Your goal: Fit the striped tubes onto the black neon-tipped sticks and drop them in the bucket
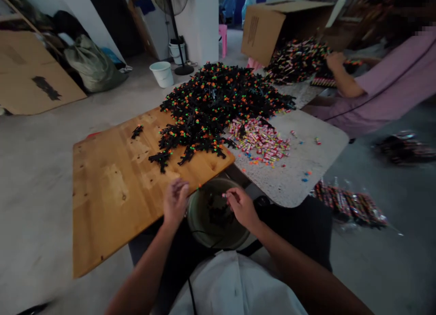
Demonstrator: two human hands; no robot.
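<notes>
Right hand point(241, 207): thumb and forefinger pinched together on a small pink-and-white tube point(224, 195), the other fingers curled.
Held tube: juts from the fingertips toward the left hand, above the bucket point(193, 217).
Left hand point(175, 202): at the wooden table's point(109, 188) near edge, fingers half curled and blurred; whether they grip anything I cannot tell. An orange-and-green tip point(199, 186) shows just beside them.
Bucket: round and smooth-walled, between the knees, with dark pieces inside too dim to name.
Table edges: the wooden table's right corner sits beside the left edge of the speckled grey table point(303, 154).
Room: knotted wood grain shows along the left and near edges; one loose toy gun point(137, 132) lies toward the far edge.
Toy gun heap point(218, 97): matte black, angular, orange- and green-tipped, spread across both tables.
Tube pile point(260, 140): short printed cylinders on the grey table, touching the heap.
</notes>
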